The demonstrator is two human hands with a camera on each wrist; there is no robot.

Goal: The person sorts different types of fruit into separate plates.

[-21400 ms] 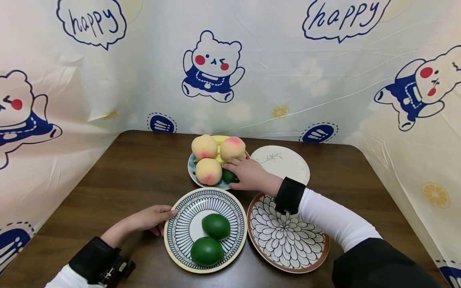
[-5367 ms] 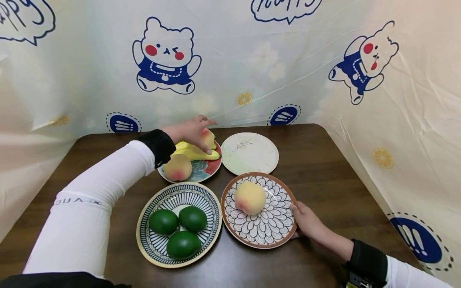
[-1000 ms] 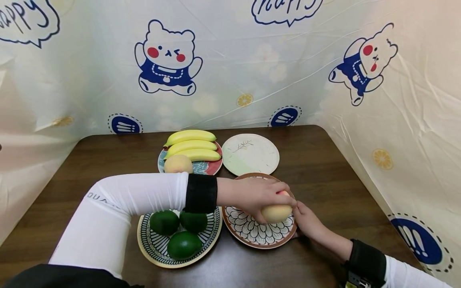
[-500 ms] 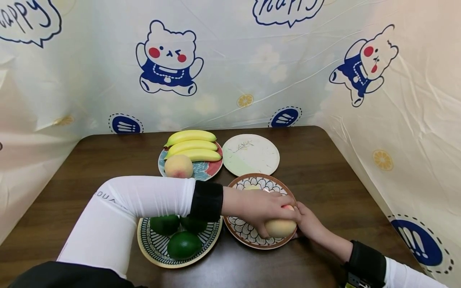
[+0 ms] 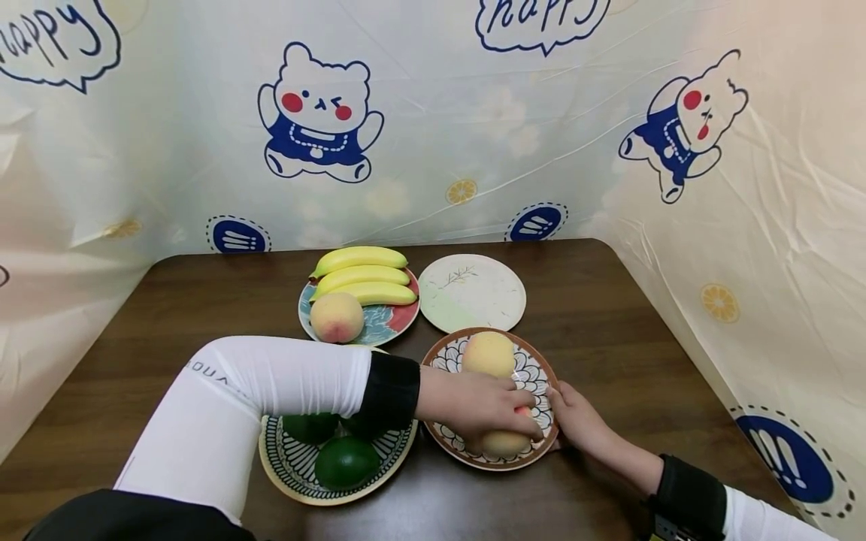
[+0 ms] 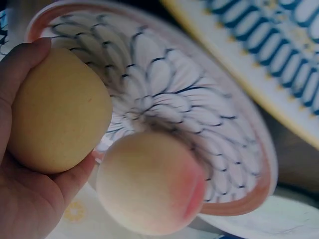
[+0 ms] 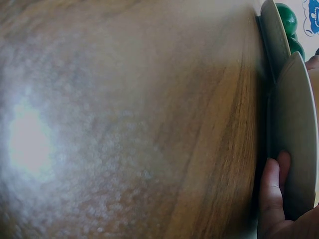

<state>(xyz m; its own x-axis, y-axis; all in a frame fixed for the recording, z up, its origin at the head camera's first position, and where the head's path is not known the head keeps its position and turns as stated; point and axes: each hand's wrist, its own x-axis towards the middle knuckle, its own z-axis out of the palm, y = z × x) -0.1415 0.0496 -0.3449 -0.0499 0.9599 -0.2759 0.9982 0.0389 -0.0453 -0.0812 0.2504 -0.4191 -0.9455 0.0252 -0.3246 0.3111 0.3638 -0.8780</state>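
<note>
Head view: brown-rimmed plate (image 5: 539, 382), landmark. Left hand (image 5: 482, 406), fingers clamped on held peach (image 5: 506, 443) at the plate's near side; contact with plate cannot be told. Right hand (image 5: 583, 422), pinching its right rim. Second peach (image 5: 489, 353), its far side. Left of it: blue-patterned plate (image 5: 287, 464), green fruits (image 5: 348, 463). Behind it: white plate (image 5: 473, 297). Behind-left: bananas (image 5: 363, 279), third peach (image 5: 337, 317).

This looks like a curtained-off tabletop set-up. A cartoon-bear sheet (image 5: 419, 113) hangs behind and beside a dark wooden table (image 5: 609, 338); whether in a home or a lab, I cannot tell
</note>
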